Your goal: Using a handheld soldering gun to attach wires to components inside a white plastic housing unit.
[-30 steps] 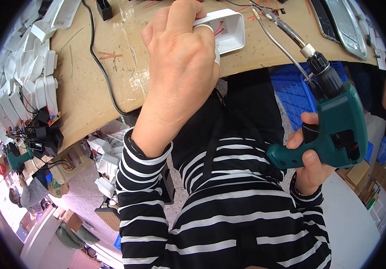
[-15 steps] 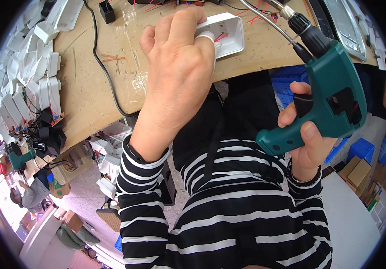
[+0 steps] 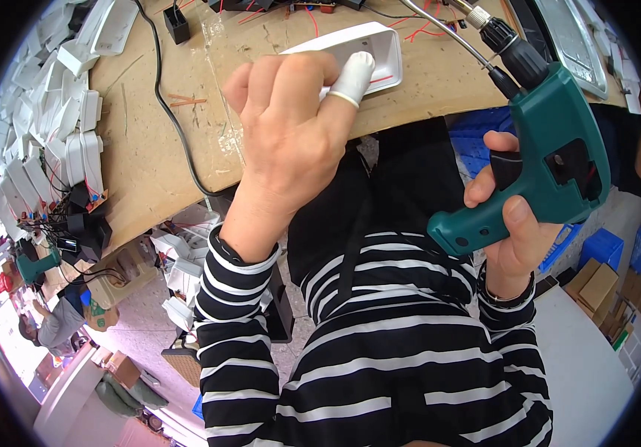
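A white plastic case [image 3: 386, 54], shaped like a shallow open box, lies near the front edge of the bench. My left hand [image 3: 290, 134] is closed over its left end, fingers curled and their tips hidden. The thumb wears a white finger cot [image 3: 355, 74] and extends over the hollow of the case, where a bit of red wire [image 3: 380, 79] shows. In my right hand [image 3: 518, 231] is a green soldering gun [image 3: 559, 141], gripped by its handle with a finger by the black trigger. Its metal nozzle and thin feed tube point up toward the bench.
Many white cases [image 3: 59, 112] are piled along the bench's left side. A black cable [image 3: 160, 89] runs across the brown bench top [image 3: 127, 171]. A small black box [image 3: 177, 26] and loose red wires sit at the back. Another green gun [image 3: 37, 264] hangs lower left; a person [image 3: 59, 324] sits beyond.
My left thumb has lifted from the red wires inside the case and straightened. The left hand has shifted slightly left, and the case has turned a little. My right hand is almost still.
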Demonstrator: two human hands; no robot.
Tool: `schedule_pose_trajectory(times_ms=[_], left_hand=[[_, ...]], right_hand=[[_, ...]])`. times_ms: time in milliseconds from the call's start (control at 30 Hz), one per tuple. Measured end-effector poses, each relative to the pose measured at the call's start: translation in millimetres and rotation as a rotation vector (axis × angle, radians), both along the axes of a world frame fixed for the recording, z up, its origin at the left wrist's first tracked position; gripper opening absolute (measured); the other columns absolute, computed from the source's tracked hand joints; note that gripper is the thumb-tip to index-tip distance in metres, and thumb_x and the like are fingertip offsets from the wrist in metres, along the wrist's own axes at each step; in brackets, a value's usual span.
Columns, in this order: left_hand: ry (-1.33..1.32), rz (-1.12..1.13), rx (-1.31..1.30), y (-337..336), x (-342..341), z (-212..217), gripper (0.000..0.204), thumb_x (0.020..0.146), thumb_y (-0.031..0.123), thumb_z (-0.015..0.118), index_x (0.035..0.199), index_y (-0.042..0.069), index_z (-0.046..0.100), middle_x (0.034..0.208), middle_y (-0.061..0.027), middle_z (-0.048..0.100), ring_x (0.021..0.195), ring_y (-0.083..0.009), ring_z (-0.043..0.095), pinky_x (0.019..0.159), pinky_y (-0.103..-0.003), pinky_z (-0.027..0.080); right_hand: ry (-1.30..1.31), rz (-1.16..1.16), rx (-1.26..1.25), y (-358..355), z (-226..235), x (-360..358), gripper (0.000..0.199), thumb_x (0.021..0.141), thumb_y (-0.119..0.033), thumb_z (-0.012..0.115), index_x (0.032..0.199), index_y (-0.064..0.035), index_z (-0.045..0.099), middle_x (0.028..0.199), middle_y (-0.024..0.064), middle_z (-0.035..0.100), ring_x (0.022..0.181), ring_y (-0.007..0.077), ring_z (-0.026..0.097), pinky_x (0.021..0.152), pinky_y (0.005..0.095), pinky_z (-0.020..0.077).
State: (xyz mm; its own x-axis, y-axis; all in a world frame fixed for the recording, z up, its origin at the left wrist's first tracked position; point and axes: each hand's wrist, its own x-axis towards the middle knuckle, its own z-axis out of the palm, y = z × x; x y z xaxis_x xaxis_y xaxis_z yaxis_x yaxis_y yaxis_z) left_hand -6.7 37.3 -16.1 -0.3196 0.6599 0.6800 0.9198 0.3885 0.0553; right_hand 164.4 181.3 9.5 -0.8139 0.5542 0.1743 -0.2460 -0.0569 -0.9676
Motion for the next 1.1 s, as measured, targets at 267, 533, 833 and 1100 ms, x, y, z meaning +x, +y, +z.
schedule_pose_trajectory(times_ms=[267,533,833,1100], left_hand=[[0.012,-0.246,0.151,-1,-8,-3,0.029,0.057,0.011,0.06,0.085,0.007,0.067,0.076,-0.0011,0.054,0.068,-0.0168,0.051,0.065,-0.029,0.037],[0.023,-0.217,0.207,5,-12,-6,0.029,0.054,0.007,0.061,0.082,0.007,0.066,0.075,-0.0004,0.055,0.067,-0.0164,0.051,0.063,-0.028,0.036],[0.032,-0.056,0.232,8,-9,-4,0.021,0.053,0.009,0.066,0.074,0.009,0.065,0.079,-0.0009,0.056,0.071,-0.0145,0.05,0.066,-0.03,0.029],[-0.064,0.051,0.14,21,-2,10,0.014,0.063,0.01,0.069,0.076,0.006,0.066,0.088,-0.0045,0.059,0.079,-0.0177,0.05,0.077,-0.029,0.03]], right_hand=[[0.019,0.006,0.009,2,0,0,0.061,0.079,-0.015,0.059,0.127,0.0056,0.028,0.112,0.0279,0.048,0.07,0.0181,0.059,0.057,0.0274,0.0519],[-0.002,-0.017,0.018,2,1,1,0.062,0.079,-0.017,0.059,0.127,0.0056,0.028,0.112,0.0282,0.048,0.069,0.0179,0.059,0.057,0.027,0.0518],[0.023,-0.098,-0.043,0,1,7,0.06,0.073,-0.015,0.065,0.12,0.0085,0.036,0.103,0.0259,0.054,0.065,0.0197,0.061,0.052,0.0269,0.0519],[-0.213,-0.092,0.095,-4,5,41,0.065,0.072,-0.025,0.067,0.118,0.0088,0.036,0.103,0.0229,0.054,0.063,0.017,0.058,0.053,0.0268,0.0501]])
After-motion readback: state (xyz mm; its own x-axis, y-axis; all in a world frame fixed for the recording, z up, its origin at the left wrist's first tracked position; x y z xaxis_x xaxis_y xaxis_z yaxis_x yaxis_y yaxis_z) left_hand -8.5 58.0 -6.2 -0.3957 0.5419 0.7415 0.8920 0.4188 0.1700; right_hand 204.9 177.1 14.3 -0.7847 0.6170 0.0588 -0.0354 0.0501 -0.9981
